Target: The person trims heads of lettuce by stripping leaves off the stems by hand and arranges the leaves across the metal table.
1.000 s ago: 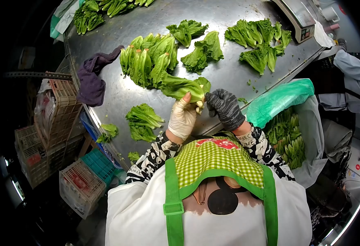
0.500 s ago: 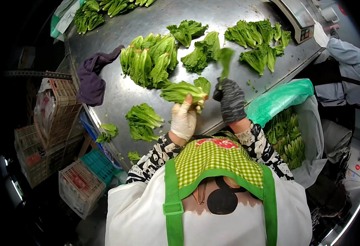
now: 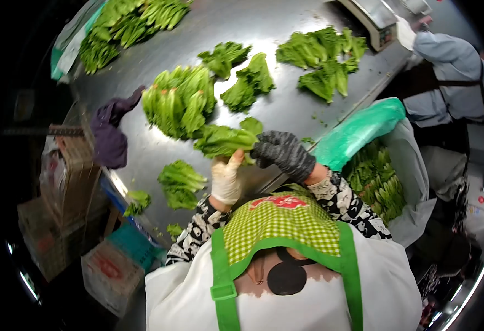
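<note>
Near my edge of the worktop (image 3: 286, 113), my left hand (image 3: 226, 181) pinches a lettuce bunch (image 3: 222, 140) crosswise, leaves left, stem end right against my right hand (image 3: 287, 155), fingers bent, grip unclear.

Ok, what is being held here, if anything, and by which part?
A leafy green head, held near its stem end by the left hand; the right hand is at that end, its grip unclear.

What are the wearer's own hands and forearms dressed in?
The left hand wears a thin whitish glove, its thumb tip uncovered; the right hand wears a knitted glove in mottled dark grey. Both forearms have black-and-white patterned sleeves.
</note>
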`<state>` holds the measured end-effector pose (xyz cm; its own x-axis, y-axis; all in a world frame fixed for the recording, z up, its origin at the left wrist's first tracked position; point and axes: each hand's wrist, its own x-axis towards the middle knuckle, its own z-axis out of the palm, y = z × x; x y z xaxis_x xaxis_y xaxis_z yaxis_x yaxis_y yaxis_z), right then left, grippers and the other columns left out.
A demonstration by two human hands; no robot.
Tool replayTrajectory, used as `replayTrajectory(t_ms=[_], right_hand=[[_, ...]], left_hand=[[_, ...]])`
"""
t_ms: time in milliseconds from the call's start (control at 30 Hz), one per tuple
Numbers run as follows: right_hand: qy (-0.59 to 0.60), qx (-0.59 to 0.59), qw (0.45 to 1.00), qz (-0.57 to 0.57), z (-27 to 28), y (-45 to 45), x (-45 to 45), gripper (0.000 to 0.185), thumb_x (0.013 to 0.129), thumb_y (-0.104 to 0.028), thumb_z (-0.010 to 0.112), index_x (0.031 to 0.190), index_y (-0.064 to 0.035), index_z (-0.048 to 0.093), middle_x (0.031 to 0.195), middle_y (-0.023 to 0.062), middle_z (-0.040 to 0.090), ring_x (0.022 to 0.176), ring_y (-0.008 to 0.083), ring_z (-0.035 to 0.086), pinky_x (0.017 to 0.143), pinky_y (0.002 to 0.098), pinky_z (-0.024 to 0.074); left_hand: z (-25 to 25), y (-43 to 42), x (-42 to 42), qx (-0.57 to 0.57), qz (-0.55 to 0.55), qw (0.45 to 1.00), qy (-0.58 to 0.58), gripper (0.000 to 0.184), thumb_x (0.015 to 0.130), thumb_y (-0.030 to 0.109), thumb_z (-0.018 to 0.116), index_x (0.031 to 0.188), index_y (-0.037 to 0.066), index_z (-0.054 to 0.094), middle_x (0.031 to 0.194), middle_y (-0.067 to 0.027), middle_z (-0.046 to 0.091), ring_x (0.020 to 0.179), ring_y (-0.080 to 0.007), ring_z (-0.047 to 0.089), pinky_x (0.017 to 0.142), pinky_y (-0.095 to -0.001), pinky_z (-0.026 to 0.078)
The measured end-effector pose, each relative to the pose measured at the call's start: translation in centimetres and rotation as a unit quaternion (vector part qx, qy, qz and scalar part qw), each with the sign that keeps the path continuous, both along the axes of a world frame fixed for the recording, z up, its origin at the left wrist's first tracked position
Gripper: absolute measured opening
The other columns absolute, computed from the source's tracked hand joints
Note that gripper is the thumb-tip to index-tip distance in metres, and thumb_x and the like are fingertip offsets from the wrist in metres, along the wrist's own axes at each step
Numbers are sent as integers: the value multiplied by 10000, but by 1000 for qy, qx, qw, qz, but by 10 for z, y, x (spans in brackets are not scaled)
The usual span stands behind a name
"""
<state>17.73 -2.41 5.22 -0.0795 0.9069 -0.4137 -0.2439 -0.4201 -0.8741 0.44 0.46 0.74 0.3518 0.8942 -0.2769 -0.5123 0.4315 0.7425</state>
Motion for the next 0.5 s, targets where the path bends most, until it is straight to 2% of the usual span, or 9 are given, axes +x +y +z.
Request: replayTrajectory(t_ms=[67,100,200,267,300,367,433,467,500], right_hand=[[-19,-23,999,-30,3,1,2,235,883,-190,651,982,22,637,793,62,666,663,128,625,628,260,516],[11,-30,999,-34,0,0,7,253,873,-186,662,1006,28,635,797,61,664,667,133,627,631,264,520],[37,-45,995,-77,-6,-2,24,262,871,-180,663,1024,31,635,801,65,667,682,136,634,646,276,534],[33,-48,993,-107,-12,-2,49,241,855,-166,675,1024,3,647,839,68,677,710,140,647,675,299,554],[-64,-1,994,-88,-17,1,65,223,842,-147,681,1013,-7,651,843,66,676,713,152,649,672,306,555],[-107,24,986,-129,-22,3,99,180,818,-103,685,976,-24,649,841,64,670,726,180,653,672,320,557],[36,-7,967,-251,-17,1,134,136,818,-61,665,945,-29,627,842,77,657,747,204,647,686,351,553],[126,-18,942,-309,-13,-1,152,118,830,-45,647,941,-29,612,850,90,650,756,211,639,697,374,549],[150,-37,905,-396,-17,4,173,101,846,-34,617,944,-29,597,875,105,646,764,212,630,708,398,542]], left_hand=[[9,0,4,-7,-24,999,21,375,800,221,764,1094,56,599,951,-27,647,787,-123,596,667,-250,462],[5,0,4,4,-34,998,56,376,810,248,754,1092,50,603,936,-39,658,757,-117,597,633,-234,454],[3,5,7,-12,-102,993,65,377,823,272,739,1090,45,598,931,-39,665,766,-111,597,639,-223,452],[1,5,8,-1,-91,991,94,394,866,256,690,1167,30,574,1008,-50,652,793,-111,603,673,-217,457],[5,6,10,5,-86,992,96,399,875,247,678,1189,27,565,1028,-52,647,799,-111,604,678,-216,459],[0,7,7,9,-93,990,105,399,903,200,638,1245,18,541,1094,-61,625,832,-109,607,691,-216,468],[-1,6,4,-7,-97,989,110,382,901,185,637,1235,20,549,1088,-61,628,842,-106,606,692,-212,468],[-1,6,3,-15,-98,989,113,374,901,177,637,1229,20,552,1085,-60,630,846,-104,605,693,-210,468],[-3,6,0,-26,-101,988,118,352,898,138,636,1220,22,559,1076,-60,633,868,-115,604,722,-216,475]])
